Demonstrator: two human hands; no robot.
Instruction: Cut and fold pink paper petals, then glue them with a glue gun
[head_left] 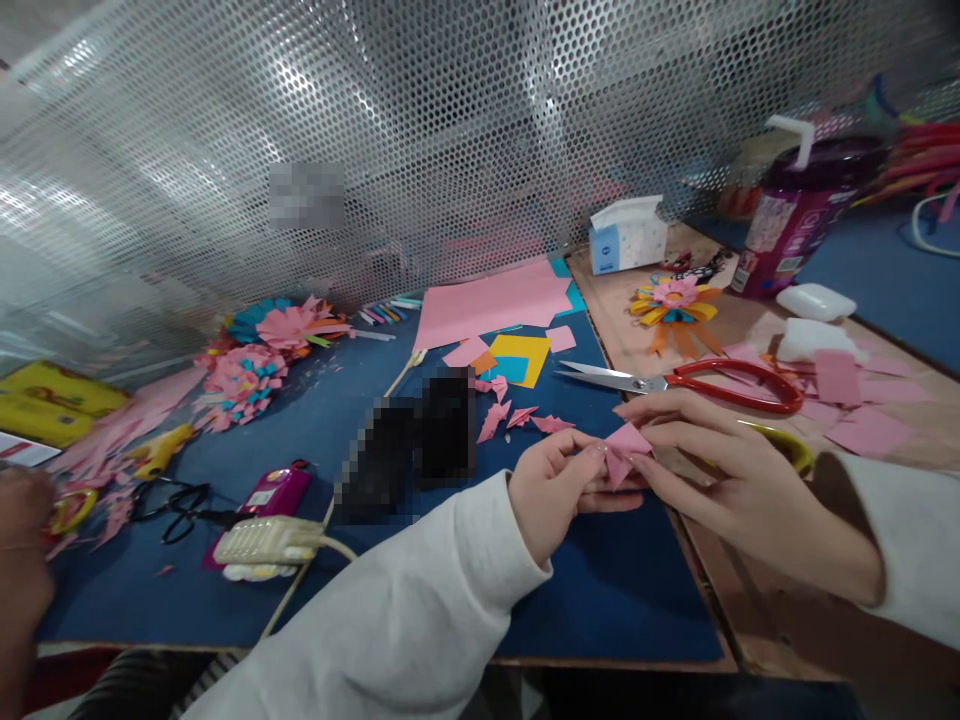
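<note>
The tall purple cup with a white straw carries pale printing and what looks like a barcode, but none of the lettering is legible. The tissue pack bears a blue panel with a white mark, also too small to read; the yellow packages at the far left show reddish print that is blurred, and the magenta case has a white label whose text cannot be made out. Both hands are closed in a light pinch on one small folded piece of pink paper: the left hand presses its thumb on the near left side, fingers curled behind and below, while the right hand takes the right side between thumb and fingertips, its fingers extended and loosely spread. The paper is held in front of the person, above the blue table surface, close to its right-hand edge. One corner points up and away from the person, and a narrower flap points down between the hands; fingers cover part of it, so its long axis cannot be told. Just beyond the right hand lie red-handled scissors, blades pointing left and slightly parted, and folded pink pieces rest beyond the left hand.
</note>
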